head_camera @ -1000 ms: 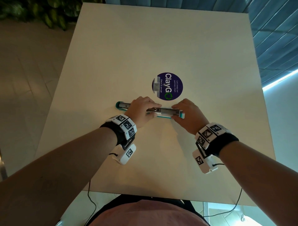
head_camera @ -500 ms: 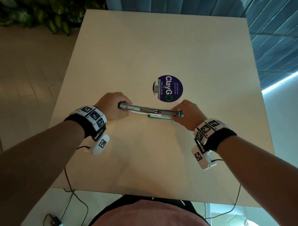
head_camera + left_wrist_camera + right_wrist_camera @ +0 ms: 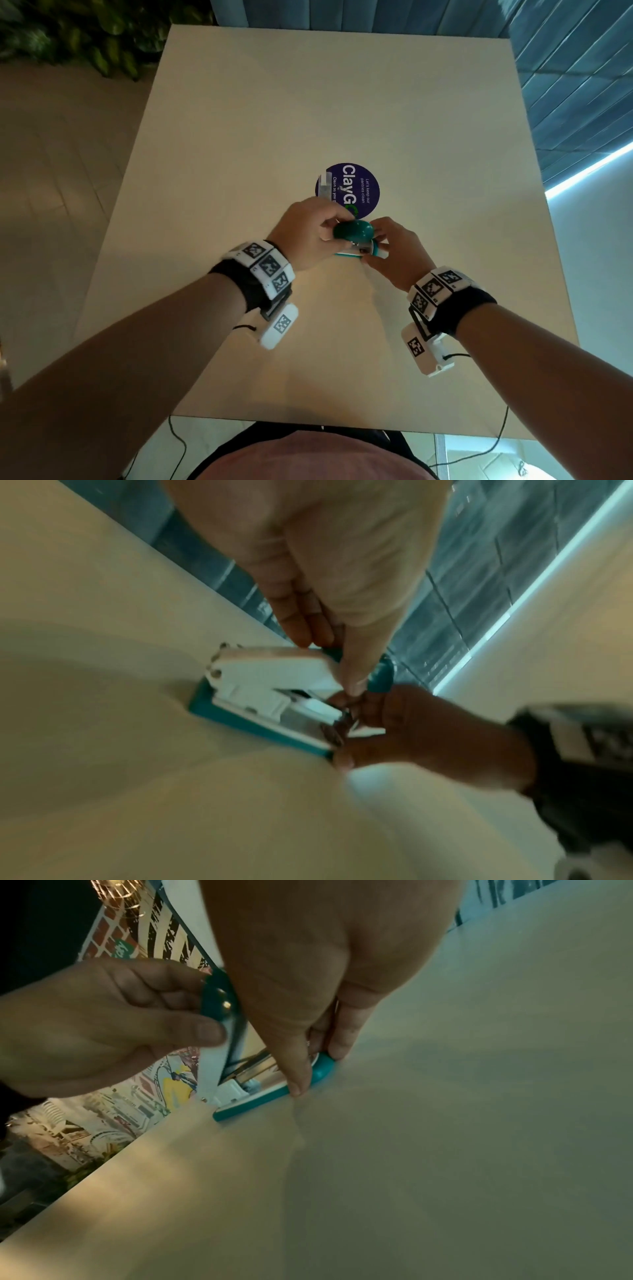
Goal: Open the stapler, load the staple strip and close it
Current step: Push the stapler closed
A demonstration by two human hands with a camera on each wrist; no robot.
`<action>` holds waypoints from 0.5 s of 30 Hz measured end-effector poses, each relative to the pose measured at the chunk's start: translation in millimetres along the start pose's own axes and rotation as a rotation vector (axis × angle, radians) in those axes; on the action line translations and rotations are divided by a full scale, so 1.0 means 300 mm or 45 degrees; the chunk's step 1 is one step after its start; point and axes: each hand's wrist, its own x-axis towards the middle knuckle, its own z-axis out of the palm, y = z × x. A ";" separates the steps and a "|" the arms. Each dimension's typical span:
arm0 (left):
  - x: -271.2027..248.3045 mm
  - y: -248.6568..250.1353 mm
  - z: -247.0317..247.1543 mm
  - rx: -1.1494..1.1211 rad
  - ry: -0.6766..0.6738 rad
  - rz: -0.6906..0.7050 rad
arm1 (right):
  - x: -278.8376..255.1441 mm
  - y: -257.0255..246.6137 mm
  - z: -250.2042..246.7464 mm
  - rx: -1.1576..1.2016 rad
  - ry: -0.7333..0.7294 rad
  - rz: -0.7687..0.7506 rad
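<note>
A teal and white stapler (image 3: 352,236) lies near the table's middle, its teal base (image 3: 253,1100) flat on the table. Its top cover (image 3: 219,1007) stands raised at a steep angle on the hinge, and my left hand (image 3: 329,228) pinches the cover's teal free end. My right hand (image 3: 371,246) grips the front end of the base, thumb (image 3: 294,1074) on the near side. The metal magazine (image 3: 253,1066) shows between cover and base. I cannot make out a staple strip. In the left wrist view the white arm (image 3: 270,669) hangs over the base (image 3: 253,729).
A round dark blue sticker (image 3: 358,186) lies on the cream table (image 3: 274,137) just behind the stapler. The table's near edge runs close to my body. Green plants (image 3: 85,37) stand off the far left corner, and blue panelling (image 3: 565,85) lies beyond the right.
The stapler lay opened out flat in a long line. My left hand went to the cover's far left end and has swung it up and over toward the base; the right hand stayed put.
</note>
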 end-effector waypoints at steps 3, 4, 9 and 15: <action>0.018 -0.007 0.076 0.158 -0.110 0.086 | 0.007 0.007 0.003 -0.037 -0.001 -0.042; 0.019 -0.012 0.088 0.173 -0.121 0.093 | 0.010 0.008 0.003 -0.067 -0.008 -0.062; 0.022 -0.028 0.093 0.137 -0.137 0.076 | 0.020 0.010 -0.003 -0.177 -0.048 -0.101; -0.019 -0.104 0.024 0.326 -0.212 -0.168 | 0.024 0.009 -0.019 -0.170 -0.116 -0.090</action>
